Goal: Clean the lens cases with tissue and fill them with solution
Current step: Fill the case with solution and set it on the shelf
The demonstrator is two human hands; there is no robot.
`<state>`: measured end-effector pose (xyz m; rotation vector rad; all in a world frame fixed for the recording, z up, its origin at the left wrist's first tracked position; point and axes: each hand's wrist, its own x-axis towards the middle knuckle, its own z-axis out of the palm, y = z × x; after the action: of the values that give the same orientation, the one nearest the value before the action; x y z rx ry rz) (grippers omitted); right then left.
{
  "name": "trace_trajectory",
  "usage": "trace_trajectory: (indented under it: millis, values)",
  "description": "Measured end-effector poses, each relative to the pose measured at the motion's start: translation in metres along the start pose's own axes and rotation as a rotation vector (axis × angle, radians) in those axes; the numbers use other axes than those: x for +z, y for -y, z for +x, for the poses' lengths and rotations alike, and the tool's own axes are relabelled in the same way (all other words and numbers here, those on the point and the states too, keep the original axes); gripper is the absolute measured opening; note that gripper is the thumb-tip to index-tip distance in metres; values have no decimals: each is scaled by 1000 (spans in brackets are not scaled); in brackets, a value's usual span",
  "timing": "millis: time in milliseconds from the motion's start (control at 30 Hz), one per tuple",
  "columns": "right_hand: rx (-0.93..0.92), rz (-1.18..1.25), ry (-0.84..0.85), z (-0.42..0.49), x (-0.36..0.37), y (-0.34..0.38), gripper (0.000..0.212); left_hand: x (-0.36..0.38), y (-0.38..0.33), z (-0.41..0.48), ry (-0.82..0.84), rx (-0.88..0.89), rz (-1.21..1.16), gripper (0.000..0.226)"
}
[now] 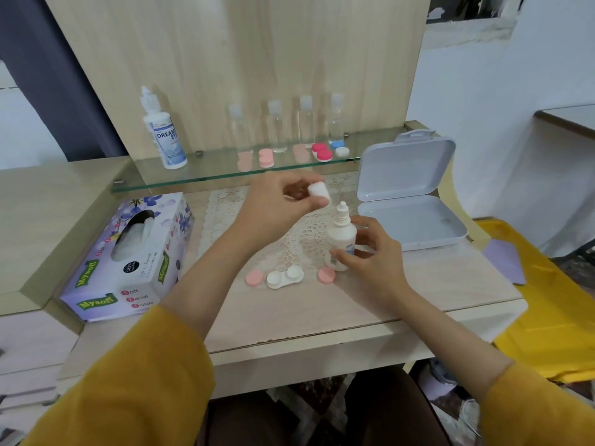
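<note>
A small white solution bottle stands upright on the lace mat, its nozzle bare. My right hand grips its body. My left hand pinches the bottle's white cap just above and left of the nozzle. An open white lens case lies in front of the bottle, with one pink lid to its left and another pink lid to its right. The tissue box sits at the left of the table.
An open grey plastic box stands at the right. On the glass shelf behind are a large solution bottle, several clear small bottles, and pink, red and blue lens cases. Yellow cloth lies off the table's right edge.
</note>
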<state>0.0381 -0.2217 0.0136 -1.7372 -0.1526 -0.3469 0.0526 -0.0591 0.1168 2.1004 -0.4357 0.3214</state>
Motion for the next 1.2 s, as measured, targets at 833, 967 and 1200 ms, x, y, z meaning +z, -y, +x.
trace_trajectory:
  millis: [833,967,1200]
  values:
    - [8,5,15,3,-2,-4,49,20,-10,32,441,-18,219,40]
    - [10,3,15,3,-2,-3,49,24,-12,31,456,-1,251,41]
    - [24,23,20,3,-3,-3,47,30,-10,31,225,13,246,32]
